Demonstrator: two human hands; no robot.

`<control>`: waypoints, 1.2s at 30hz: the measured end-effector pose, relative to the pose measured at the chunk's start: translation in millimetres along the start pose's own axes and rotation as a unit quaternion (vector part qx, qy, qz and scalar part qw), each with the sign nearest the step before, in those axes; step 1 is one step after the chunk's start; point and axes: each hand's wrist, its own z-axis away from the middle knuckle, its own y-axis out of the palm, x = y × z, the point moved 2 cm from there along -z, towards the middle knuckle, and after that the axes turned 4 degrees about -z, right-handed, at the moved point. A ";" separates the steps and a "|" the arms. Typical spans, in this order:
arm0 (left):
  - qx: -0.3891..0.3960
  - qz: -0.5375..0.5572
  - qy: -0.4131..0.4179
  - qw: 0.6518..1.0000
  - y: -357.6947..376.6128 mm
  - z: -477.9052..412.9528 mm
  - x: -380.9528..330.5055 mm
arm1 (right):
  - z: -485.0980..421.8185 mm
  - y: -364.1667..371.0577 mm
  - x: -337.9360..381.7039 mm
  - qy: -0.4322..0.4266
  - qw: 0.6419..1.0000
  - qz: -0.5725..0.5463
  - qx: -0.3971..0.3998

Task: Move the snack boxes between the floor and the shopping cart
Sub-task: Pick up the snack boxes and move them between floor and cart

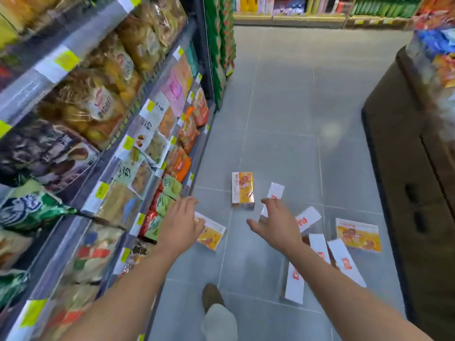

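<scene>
Orange snack boxes (242,190) lie below both hands' spread, empty fingers (253,223).

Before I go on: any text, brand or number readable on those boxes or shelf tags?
None reads for certain.
Snack boxes on the floor: red logo and print, blurred.
Yellow shelf tags: print too small.
Shelf bags: large characters, too blurred to quote.
</scene>
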 end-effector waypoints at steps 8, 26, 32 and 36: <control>0.110 -0.076 0.030 0.991 134.0 -77.8 93.3 | -97.4 143.8 -2.3 -0.031 0.995 0.059 0.076; 0.247 -0.028 -0.141 0.958 543.1 -140.6 208.2 | -236.9 541.9 -166.2 -0.024 0.956 0.177 0.232; 0.237 0.129 -0.384 0.883 627.8 -150.7 241.4 | -266.2 609.6 -176.1 -0.061 0.948 0.177 0.256; 0.236 0.187 -0.438 0.847 656.4 -155.3 249.7 | -254.9 646.7 -164.1 -0.081 0.938 0.216 0.257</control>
